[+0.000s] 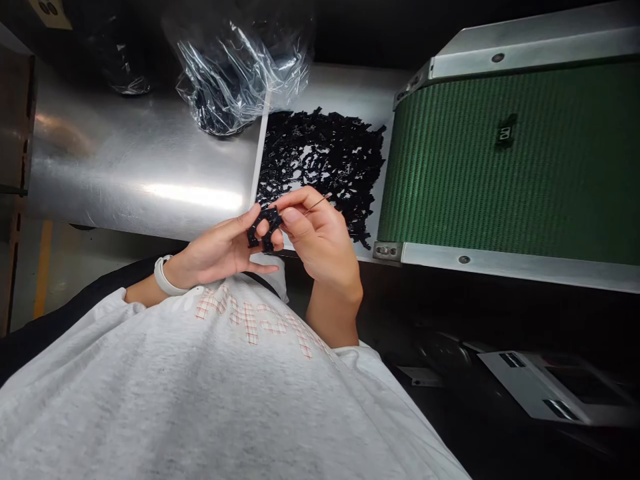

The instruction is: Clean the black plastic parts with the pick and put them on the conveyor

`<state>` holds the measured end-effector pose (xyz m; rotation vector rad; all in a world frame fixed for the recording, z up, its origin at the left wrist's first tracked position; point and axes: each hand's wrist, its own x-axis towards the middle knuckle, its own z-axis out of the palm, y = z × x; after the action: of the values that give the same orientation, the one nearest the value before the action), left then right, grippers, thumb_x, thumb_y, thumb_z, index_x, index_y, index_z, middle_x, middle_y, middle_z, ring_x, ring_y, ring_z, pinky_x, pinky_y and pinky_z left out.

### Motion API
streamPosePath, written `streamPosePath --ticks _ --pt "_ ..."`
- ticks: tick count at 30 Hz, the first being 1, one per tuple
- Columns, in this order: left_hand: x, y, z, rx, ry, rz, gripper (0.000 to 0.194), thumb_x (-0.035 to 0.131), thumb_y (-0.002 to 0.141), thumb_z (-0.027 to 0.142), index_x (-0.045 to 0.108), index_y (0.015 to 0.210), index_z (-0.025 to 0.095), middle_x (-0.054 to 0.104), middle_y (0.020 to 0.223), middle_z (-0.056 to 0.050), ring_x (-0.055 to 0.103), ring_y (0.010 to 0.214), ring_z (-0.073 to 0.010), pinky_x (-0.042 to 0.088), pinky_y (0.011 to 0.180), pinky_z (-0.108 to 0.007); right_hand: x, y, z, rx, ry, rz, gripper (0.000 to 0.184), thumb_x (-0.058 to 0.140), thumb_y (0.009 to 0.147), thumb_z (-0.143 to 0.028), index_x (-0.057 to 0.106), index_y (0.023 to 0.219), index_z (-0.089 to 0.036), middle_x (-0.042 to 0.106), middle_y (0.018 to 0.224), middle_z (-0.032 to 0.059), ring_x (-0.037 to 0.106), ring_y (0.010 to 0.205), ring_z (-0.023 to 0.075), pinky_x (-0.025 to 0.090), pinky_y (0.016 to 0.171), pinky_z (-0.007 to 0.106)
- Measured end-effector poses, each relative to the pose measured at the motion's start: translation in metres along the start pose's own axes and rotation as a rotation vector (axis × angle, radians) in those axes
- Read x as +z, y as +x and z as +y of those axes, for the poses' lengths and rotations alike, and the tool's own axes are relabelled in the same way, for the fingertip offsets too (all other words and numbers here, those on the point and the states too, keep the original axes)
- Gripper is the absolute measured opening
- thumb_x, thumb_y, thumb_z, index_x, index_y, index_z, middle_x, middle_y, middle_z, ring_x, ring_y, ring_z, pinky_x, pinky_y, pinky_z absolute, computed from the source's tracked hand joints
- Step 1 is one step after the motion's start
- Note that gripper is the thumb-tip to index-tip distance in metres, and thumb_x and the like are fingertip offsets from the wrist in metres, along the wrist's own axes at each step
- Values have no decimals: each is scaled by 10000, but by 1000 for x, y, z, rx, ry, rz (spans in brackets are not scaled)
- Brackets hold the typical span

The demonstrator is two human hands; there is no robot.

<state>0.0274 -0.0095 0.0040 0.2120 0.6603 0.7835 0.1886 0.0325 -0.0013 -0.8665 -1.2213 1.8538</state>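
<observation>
My left hand [215, 250] holds a small black plastic part [270, 217] between thumb and fingers, with the other fingers partly spread. The part is arched, with two legs pointing down. My right hand [320, 233] is closed in a pinch at the part's right side. A thin rod-like tool [317, 203] sticks out from between its thumb and index finger; its tip is hidden, so I cannot tell whether it touches the part. Just beyond my hands lies a heap of similar black plastic parts [345, 153] on a white surface.
On the right runs a green conveyor belt [450, 173] in a metal frame, carrying one black part [507, 132]. A clear plastic bag [240, 73] with dark contents stands on the steel table [125, 153]. A light-grey device [540, 387] sits at lower right.
</observation>
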Motion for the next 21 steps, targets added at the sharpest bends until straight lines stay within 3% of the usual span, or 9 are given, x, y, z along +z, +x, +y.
streamPosePath --ticks 4,9,12,15,18,21 --pt "0 0 0 18 48 10 410 661 907 551 586 735 187 632 846 -9 619 888 -156 575 847 -376 0 2 2 -8 -9 -47 378 757 851 -553 566 795 -232 667 660 -41 566 525 81 507 494 215" --pt "-1 0 -2 121 227 31 427 671 864 624 646 812 201 653 892 -21 618 911 -173 542 853 -368 -4 0 11 -126 -23 19 283 726 902 -492 611 839 -241 635 694 -49 578 577 85 502 547 224" --pt "0 -4 0 336 533 80 439 622 889 637 692 838 207 676 941 -46 617 955 -190 500 928 -360 -7 -1 14 -214 -88 40 259 718 901 -510 662 896 -257 640 776 -29 603 651 109 525 627 267" --pt "-1 -8 4 586 941 171 305 621 941 499 724 885 217 695 1034 -77 615 1029 -214 449 999 -360 -11 -2 13 -242 -97 72 262 739 884 -516 707 993 -280 634 867 -12 605 763 121 520 702 272" --pt "-3 -10 9 700 1342 211 211 613 962 388 724 923 212 708 1118 -108 624 1059 -245 445 1005 -396 -13 -3 11 -181 -59 71 365 740 857 -585 709 1063 -285 566 801 -29 524 701 110 469 642 253" --pt "-7 -10 10 789 1701 168 211 567 993 347 702 950 191 729 1133 -118 648 988 -238 497 939 -411 -10 -3 11 -94 -121 52 370 701 878 -606 700 992 -254 557 773 -32 463 619 98 421 573 252"
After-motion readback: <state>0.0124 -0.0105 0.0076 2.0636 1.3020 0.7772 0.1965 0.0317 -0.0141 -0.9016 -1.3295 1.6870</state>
